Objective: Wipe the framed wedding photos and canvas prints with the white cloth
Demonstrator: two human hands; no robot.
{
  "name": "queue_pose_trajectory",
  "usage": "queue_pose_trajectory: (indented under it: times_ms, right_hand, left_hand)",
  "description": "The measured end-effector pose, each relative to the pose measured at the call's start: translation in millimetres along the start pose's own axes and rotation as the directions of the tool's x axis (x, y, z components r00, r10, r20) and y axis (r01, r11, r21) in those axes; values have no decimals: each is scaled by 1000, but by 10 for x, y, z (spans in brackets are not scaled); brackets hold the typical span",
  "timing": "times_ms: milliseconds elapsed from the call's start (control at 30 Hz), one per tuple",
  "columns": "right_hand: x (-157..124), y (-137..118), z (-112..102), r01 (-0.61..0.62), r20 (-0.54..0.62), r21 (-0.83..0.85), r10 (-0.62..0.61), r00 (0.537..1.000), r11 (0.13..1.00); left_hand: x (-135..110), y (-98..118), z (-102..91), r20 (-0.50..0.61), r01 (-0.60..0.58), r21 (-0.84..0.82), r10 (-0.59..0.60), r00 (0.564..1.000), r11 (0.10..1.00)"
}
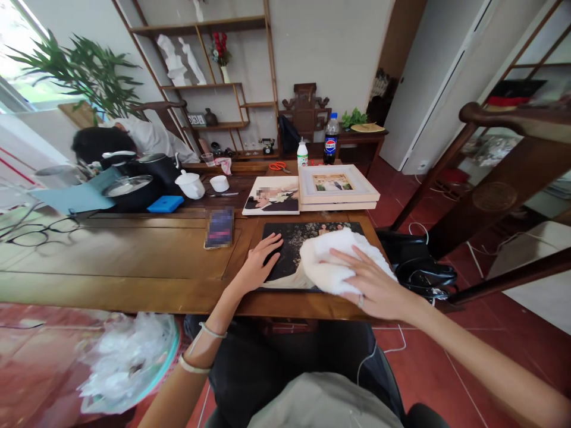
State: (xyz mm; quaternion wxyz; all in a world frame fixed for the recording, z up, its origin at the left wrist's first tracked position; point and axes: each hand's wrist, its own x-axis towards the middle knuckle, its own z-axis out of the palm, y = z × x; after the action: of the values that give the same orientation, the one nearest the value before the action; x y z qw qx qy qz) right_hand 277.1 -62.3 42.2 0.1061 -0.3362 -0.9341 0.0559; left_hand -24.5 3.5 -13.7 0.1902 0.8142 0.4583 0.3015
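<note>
A dark photo print (292, 246) with a pale dress along its lower edge lies flat on the wooden table, near its front edge. My left hand (259, 261) rests on the print's left side with fingers stretched out, gripping nothing. On the right part of the print, my right hand (372, 282) presses a bunched white towel (330, 252), its fingers laid over the fabric. The towel hides much of the print's right side. Just behind the print are a second photo panel (272, 202) and a white picture frame (339, 193) with a small picture in it.
A phone (219, 227), a blue box (165, 204), a white teapot (190, 185) and orange scissors (280, 167) sit left of centre. A white bottle (302, 153) and a cola bottle (331, 142) stand behind the frame. Another person (147, 137) leans over at the far left.
</note>
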Motion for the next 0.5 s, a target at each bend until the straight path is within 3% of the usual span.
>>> queue_pose_trajectory:
  times_ms: [167,267,367,500]
  right_hand:
    - [505,620,46,-145,-34,2,145,989,989]
    - [718,827,71,-208,-49,-2,208,977,978]
    - [745,806,85,-228,-59,-32,226,972,973]
    - [506,464,71,-164,-35,-53,162,986,985]
  left_hand:
    - [-1,5,-3,0,9,-10,-9,1000,1000]
    - [1,-12,9,-13,-3,-16,3,1000,1000]
    - [3,-27,18,-18,-6,-20,5,1000,1000]
    - [-1,-11,16,-20,-4,-17,4,1000,1000]
